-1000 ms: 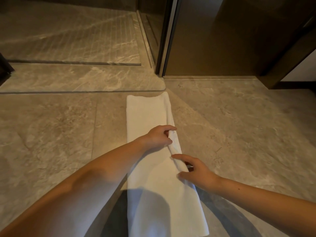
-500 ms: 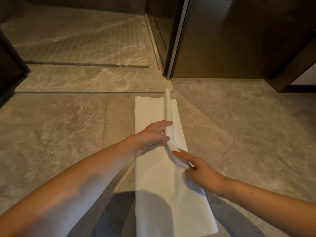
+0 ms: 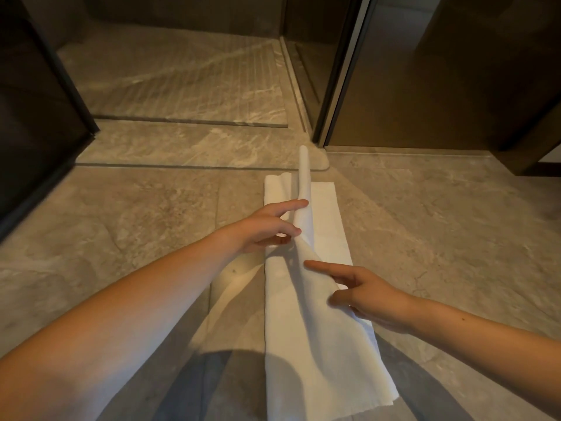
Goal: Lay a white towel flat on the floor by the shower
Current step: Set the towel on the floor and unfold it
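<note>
- towel point(image 3: 318, 344) is a long folded strip on the floor point(image 3: 121, 223) near the shower point(image 3: 182, 80), one flap lifted
- left hand point(image 3: 267, 226) pinches the flap, fingers loosely spread
- right hand point(image 3: 373, 296) grips it lower, index finger straight

On my feed the left arm point(image 3: 127, 314) and right arm point(image 3: 485, 338) are bare right to the frame edge, both long and slender. A small dark mole point(image 3: 463, 319) sits on the right arm near the wrist. The left grip point(image 3: 267, 229) and right grip point(image 3: 373, 299) have bare fingers.
</note>
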Available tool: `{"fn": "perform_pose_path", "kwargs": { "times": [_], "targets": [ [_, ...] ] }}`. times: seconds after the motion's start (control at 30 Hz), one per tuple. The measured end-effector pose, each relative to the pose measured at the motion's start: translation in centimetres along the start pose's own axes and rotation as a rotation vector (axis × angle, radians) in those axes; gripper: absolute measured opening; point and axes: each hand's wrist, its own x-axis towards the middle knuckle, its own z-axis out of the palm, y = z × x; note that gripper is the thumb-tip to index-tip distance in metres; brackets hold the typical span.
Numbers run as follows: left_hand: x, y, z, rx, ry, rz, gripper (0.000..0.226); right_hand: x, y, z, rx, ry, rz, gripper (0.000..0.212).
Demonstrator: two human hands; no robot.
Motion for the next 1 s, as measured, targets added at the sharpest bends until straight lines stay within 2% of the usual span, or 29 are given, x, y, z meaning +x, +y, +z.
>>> {"fn": "perform_pose_path", "kwargs": {
  "times": [0.2, 0.5, 0.63, 0.8, 0.93, 1.0],
  "targets": [
    [-3.5, 0.8, -3.3, -0.041, -0.005, 0.025, 0.064, 0.6, -2.0, 3.0, 0.057, -0.101, -0.042, 0.075],
    [-11.2, 1.0, -9.9, -0.066, 0.221, 0.017, 0.064, 3.2, -6.4, 10.7, 0.076, -0.243, -0.097, 0.073],
    [-15.2, -0.7, -12.9, 0.021, 0.358, -0.073, 0.062, 5.8, -6.5, 15.9, 0.055, -0.313, -0.05, 0.074],
    [-17.3, -3.9, -14.6, 0.274, 0.501, -0.265, 0.071, 8.6, -5.0, 21.9, 0.01, -0.317, 0.057, 0.076],
    [-17.7, -5.8, -15.8, 0.277, 0.524, -0.326, 0.077, 9.7, -4.9, 25.0, 0.065, -0.373, 0.126, 0.071],
    [-17.7, -6.7, -16.1, 0.318, 0.582, -0.331, 0.075, 10.1, -4.1, 25.7, 0.068, -0.362, 0.08, 0.065]
  ]
}}
